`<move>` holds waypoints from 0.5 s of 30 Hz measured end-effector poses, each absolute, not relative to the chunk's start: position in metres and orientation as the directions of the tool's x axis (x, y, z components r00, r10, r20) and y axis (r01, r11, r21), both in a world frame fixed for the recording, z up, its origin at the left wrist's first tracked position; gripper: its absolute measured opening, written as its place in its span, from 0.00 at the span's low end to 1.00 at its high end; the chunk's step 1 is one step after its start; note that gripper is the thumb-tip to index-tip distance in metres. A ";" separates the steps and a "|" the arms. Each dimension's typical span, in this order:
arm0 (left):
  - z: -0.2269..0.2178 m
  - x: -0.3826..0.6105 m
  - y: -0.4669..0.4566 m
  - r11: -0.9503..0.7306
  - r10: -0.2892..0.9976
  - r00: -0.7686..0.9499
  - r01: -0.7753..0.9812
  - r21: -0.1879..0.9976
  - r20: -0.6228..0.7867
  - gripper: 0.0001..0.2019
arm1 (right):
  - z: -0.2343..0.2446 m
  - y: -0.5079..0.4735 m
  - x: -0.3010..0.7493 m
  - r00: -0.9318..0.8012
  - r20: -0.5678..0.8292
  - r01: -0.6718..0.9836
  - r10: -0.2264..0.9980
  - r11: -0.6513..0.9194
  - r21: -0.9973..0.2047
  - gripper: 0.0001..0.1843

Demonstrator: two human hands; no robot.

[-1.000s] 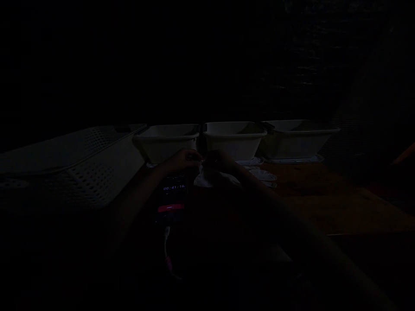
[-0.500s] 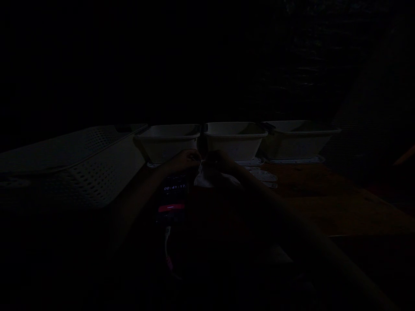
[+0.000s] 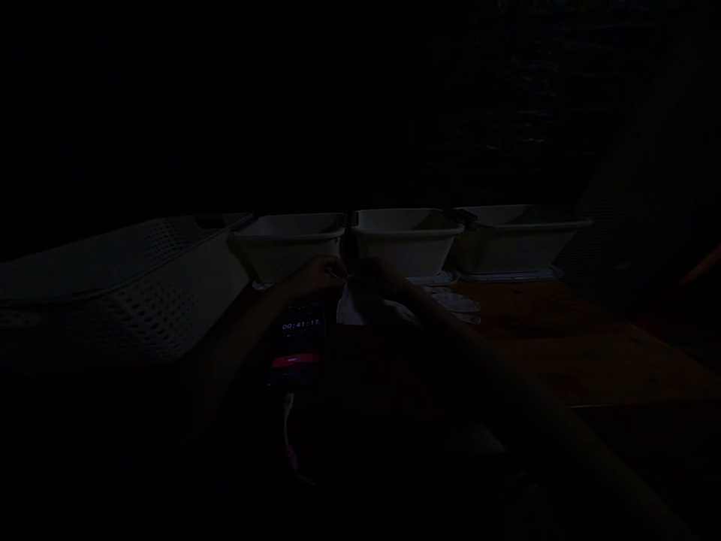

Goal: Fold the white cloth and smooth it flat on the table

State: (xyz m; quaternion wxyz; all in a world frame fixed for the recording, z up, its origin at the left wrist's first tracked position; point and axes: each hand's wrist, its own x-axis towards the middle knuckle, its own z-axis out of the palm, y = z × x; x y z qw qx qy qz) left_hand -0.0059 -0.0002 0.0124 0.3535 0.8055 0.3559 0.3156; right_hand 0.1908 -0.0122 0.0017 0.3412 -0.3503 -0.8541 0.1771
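The picture is very dark. My left hand (image 3: 323,272) and my right hand (image 3: 381,275) meet close together in front of the tubs, fingers bent in a pinch. Between them is the top edge of a limp white piece of fabric (image 3: 352,306), which hangs or lies below the fingers; its exact kind cannot be made out. My right forearm covers part of it. More flat white pieces (image 3: 457,303) lie on the table just right of my right hand. A lit phone (image 3: 297,342) showing a timer lies below my left hand.
Three pale tubs stand in a row behind my hands: a left tub (image 3: 293,248), a middle tub (image 3: 408,252) and a right tub (image 3: 518,248). A large perforated basket (image 3: 185,300) is at the left. A cable (image 3: 287,428) runs from the phone across the wooden table (image 3: 563,338).
The view has shifted very slightly. Both hands stay at the white fabric in nearly the same pose.
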 end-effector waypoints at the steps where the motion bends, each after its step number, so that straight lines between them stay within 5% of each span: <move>1: 0.012 -0.007 0.000 -0.491 0.799 0.544 0.346 0.799 0.255 0.11 | 0.001 -0.012 0.191 -0.521 0.463 0.469 0.717 0.694 -0.546 0.17; 15: 0.012 -0.007 -0.003 -0.442 0.801 0.560 0.317 0.839 0.210 0.16 | 0.000 -0.009 0.189 -0.501 0.453 0.475 0.737 0.672 -0.568 0.16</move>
